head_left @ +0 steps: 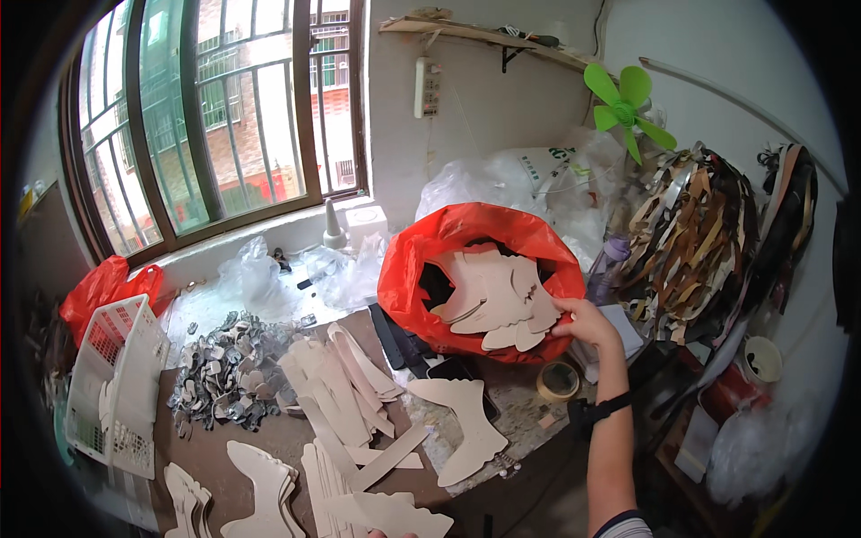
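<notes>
Working over a cluttered brown surface (pixel 287 439) near a barred window (pixel 206 117). Using, at the far part of it, a red plastic bag (pixel 421 235), mouth wide open, well loaded with beige, wavy-edged, boot-shaped cut-outs (pixel 489 287) in a loose, overlapping pile. Looks, at a guess, partway along: plenty bagged, plenty outside. Cannot tell from this one view whether filling the bag or drawing from it.

Next down in size, at the far left, a white lattice basket (pixel 112 386) and, just right of it, a heap of small grey pieces (pixel 224 372), both well apart from the right hand (pixel 585 323). Then, between heap and bag, a bundle of long beige strips (pixel 341 394), probably outside the present step.

Lying along the near edge, a thick stack of cut-outs (pixel 256 484) and a narrower stack (pixel 184 493) to its left, both seemingly left to deal with. Also outside, flat in front of the bag, a single cut-out (pixel 466 421).

Reaching with the right hand to the bag's right side, fingers curled at the edge of the bagged pile; cannot tell whether pinching a piece, the red rim or neither. Near that hand, a tape roll (pixel 558 397). Smallest of all, at the bottom, mere fingertips of the left hand (pixel 377 534) against another pile of cut-outs (pixel 386 511); cannot tell whether gripping.
</notes>
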Demonstrator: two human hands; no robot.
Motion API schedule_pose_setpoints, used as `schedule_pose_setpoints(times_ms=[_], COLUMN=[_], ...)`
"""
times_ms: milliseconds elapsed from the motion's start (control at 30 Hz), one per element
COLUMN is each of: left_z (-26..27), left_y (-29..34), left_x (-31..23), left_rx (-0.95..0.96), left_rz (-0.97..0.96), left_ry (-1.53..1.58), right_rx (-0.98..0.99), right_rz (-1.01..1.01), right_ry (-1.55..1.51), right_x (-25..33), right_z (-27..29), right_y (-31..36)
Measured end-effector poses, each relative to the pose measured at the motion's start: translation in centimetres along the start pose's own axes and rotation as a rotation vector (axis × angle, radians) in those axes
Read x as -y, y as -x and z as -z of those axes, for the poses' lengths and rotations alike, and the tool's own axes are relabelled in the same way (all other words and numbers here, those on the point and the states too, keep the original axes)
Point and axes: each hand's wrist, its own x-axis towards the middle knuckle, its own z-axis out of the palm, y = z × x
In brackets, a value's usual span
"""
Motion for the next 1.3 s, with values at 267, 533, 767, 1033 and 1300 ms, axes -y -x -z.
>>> schedule_pose_setpoints(times_ms=[267,533,767,1033,1300], left_z=[0.1,0.2,0.5,1.4,0.8], left_y=[0.3,0.0,0.8,0.3,0.3], left_x=[-0.6,2.2,0.5,1.4,0.9], left_rx=[-0.006,-0.079,-0.079,-0.008,0.029], left_rz=[0.079,-0.163,0.012,0.087,0.021], left_ry=[0.014,-0.010,-0.021,-0.057,0.041], right_rx=[-0.078,-0.120,-0.382,-0.634,-0.865], right_rz=[0.013,0.136,0.283,0.057,0.104], right_ry=[0.120,0.324,0.313,-0.471,-0.633], right_x=[0.8,3.5,-0.1,6.6,6.5], right_z=[0.8,1.0,1.1,3.4,7.1], right_y=[0.4,0.9,0.0,2.6,5.1])
